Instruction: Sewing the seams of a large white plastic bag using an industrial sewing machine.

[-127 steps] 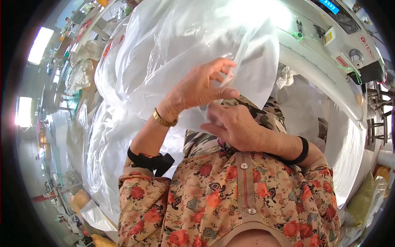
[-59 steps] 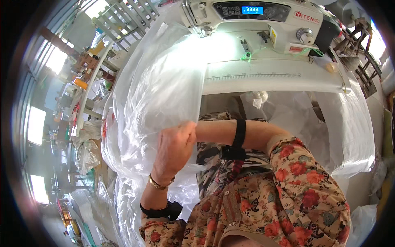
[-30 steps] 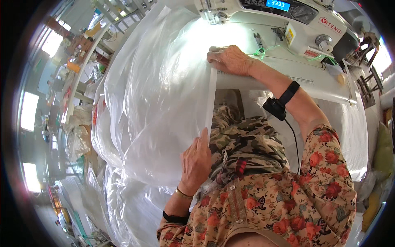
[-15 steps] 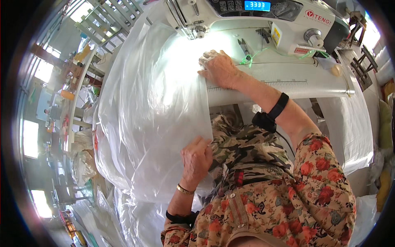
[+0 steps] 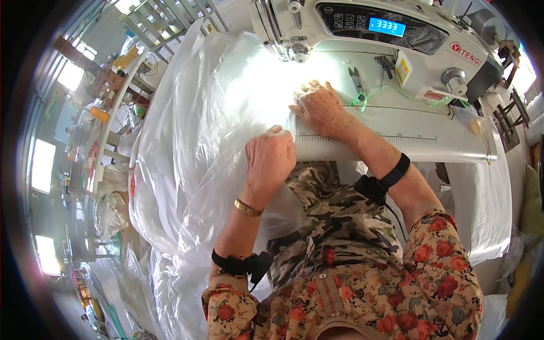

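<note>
A large translucent white plastic sheet (image 5: 187,141) spreads over the left of the sewing table and hangs down beside my lap. My left hand (image 5: 271,161) is closed on its right edge, at the table's front. Farther forward, my right hand (image 5: 321,107) bends over the same edge, its fingertips on the sheet just below the needle area; pale coverings show on some fingers. What lies under those fingertips is hidden. The white sewing machine (image 5: 368,34) stands in front of both hands, its lamp glaring on the sheet around the needle.
Thread snips (image 5: 356,82) and green thread (image 5: 362,101) lie right of my right hand. A ruler scale (image 5: 396,137) runs along the table's front. Grey slatted racks (image 5: 164,22) stand at the far left, and more white sheeting (image 5: 481,204) hangs at the right.
My left hand has moved forward along the sheet's edge, close to my right hand, and the sheet is gathered up with it. The whole view has shifted slightly.
</note>
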`<state>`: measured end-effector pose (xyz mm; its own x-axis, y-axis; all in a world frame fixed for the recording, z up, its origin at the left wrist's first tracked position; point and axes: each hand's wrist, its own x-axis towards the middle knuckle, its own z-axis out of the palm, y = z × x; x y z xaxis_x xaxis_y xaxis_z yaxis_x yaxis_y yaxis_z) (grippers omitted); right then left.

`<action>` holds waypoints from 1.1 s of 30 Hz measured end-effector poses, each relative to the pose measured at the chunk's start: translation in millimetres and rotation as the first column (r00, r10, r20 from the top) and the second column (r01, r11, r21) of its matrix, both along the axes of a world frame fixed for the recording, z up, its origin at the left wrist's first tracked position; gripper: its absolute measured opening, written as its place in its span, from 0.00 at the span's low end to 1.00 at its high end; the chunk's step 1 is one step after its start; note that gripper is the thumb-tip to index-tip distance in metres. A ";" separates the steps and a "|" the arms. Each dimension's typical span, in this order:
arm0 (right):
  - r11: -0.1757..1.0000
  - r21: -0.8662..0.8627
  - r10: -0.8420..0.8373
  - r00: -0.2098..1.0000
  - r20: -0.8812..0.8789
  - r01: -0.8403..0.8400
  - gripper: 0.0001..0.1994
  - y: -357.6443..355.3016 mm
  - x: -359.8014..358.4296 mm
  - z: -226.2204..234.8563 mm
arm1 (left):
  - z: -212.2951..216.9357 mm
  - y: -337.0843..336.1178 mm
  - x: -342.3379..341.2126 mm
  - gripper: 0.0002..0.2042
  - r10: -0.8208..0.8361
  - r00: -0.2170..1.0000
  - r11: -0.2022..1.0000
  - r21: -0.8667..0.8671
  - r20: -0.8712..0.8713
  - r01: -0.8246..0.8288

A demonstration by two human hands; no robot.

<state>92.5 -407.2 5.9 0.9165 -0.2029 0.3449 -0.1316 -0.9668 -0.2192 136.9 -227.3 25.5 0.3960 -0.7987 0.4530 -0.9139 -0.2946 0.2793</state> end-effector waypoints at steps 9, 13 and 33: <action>0.989 -0.139 -0.058 0.997 -0.045 0.051 0.12 -8.7 4.2 -0.7 | -1.5 -71.3 41.2 0.10 0.107 0.992 0.991 0.077 0.061 -0.111; 0.997 -0.064 -0.028 0.997 0.066 0.033 0.11 -12.5 11.6 -10.9 | -2.0 -84.7 55.5 0.12 0.129 0.990 0.989 0.065 0.053 -0.132; 0.975 -0.061 0.220 0.957 0.187 -0.213 0.29 -23.1 -23.1 6.9 | -108.6 256.5 110.4 0.22 -0.151 0.606 0.954 -0.275 -0.781 -0.118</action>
<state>69.5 -430.3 12.8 0.8531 0.0107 0.5216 0.1225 -0.9760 -0.1802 247.3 29.2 -83.1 0.6903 -0.7046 0.1644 -0.2991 -0.0710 0.9516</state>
